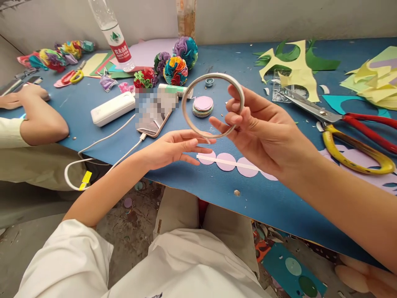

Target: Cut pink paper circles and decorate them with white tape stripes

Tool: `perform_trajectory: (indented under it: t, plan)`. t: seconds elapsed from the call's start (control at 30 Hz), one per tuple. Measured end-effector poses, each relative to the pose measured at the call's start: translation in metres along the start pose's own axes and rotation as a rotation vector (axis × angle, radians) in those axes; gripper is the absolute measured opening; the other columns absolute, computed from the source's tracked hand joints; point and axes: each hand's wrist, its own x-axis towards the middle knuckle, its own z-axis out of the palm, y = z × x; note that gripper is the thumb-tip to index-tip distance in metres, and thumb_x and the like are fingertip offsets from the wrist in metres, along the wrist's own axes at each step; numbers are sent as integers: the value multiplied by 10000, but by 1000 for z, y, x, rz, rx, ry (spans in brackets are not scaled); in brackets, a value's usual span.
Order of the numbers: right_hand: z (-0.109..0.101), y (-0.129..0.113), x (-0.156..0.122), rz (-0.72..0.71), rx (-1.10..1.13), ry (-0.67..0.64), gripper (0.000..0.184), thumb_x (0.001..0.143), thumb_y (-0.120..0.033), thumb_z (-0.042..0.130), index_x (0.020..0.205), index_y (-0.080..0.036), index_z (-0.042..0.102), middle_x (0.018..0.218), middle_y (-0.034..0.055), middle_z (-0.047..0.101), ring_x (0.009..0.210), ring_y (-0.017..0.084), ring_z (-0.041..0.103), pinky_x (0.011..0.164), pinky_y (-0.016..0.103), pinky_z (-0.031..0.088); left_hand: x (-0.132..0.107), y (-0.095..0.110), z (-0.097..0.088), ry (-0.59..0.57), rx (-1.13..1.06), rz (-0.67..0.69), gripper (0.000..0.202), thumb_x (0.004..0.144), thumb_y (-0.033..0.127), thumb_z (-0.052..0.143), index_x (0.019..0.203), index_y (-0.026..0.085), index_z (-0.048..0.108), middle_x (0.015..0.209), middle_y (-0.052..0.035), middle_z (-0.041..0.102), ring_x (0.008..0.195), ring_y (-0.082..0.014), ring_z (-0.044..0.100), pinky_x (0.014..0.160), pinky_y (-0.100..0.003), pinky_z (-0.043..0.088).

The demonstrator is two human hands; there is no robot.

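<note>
1. The right hand [260,132] grips a tape ring [186,97] between thumb and fingers, holding it upright above the desk [217,190].
2. The left hand [172,149] is loose, its fingers stretched to the ring's lower edge and gripping nothing.
3. Just beneath lies a row of lilac circles [226,161] with a white strip across them.
4. Scissors [341,120] lie to the right; a phone [153,120] and paper balls [176,70] sit behind.
5. Far left, another person's hand [29,93] rests on the desk.

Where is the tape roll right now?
The tape roll is mid-frame in the head view, pinched in the right hand above the row of pink paper circles, with the open left hand just below-left.
</note>
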Motion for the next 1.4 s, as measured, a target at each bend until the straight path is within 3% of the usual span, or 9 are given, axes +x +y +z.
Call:
perform_trajectory:
  t: [0.07,0.17,0.3,0.4,0.57,0.7,0.97,1.2,1.4]
  plan:
    - [0,-3,-1,-43,-91,-17,359,1014,-293,318,1315,-339,510,1066,6,636,879,108,659,845,343,557,0,-1,-1,-21,-2,-2,364,771,432,749,1082,248,709,1277,-69,659,1143,-238,647,791,-254,562]
    - [0,-8,-1,10,67,-113,309,993,-279,364,1250,-304,534,1081,21,621,874,117,651,883,362,546,1,-1,-5,-32,-27,-27,359,743,452,767,997,200,740,1064,-88,741,941,-191,712,784,-264,559]
    - [-4,-13,4,177,510,-167,95,905,-277,561,999,-267,567,978,-9,579,837,98,621,971,373,506,4,2,-9,122,-26,-13,326,636,408,847,833,166,753,872,-46,738,736,-111,670,702,-239,559]
    - [-8,-11,6,267,628,-150,198,798,-315,722,861,-240,550,863,-30,541,792,95,602,943,347,512,7,2,-10,263,42,-39,316,608,362,862,828,161,759,878,-39,719,696,-82,621,607,-201,543]
    - [-11,0,5,319,596,-204,272,748,-377,772,849,-231,566,823,-19,560,810,121,610,888,340,522,8,1,-10,405,153,-78,354,574,344,869,860,160,769,796,-26,693,652,-72,578,532,-175,510]
    - [-12,4,0,318,522,-331,247,797,-423,718,838,-236,563,795,-17,588,785,122,596,741,297,520,4,5,-12,366,283,-119,373,617,320,830,950,171,751,786,-25,699,698,-99,601,560,-188,517]
    - [-21,5,-3,408,296,-551,281,826,-503,653,839,-225,618,800,-5,590,669,105,516,561,232,434,6,16,-4,343,516,-206,110,684,223,679,735,127,687,711,-41,656,704,-137,605,504,-202,492]
    - [-28,13,2,333,212,-542,265,851,-513,616,862,-248,621,815,24,650,719,160,603,599,280,505,12,18,-3,302,777,-221,142,688,265,659,759,146,695,672,-15,630,607,-114,536,448,-189,368]
    - [-34,17,4,265,190,-502,215,875,-465,603,869,-251,626,835,31,682,768,179,637,630,298,528,18,16,-7,263,1001,-177,253,689,389,663,738,147,718,606,12,606,557,-105,475,506,-219,326]
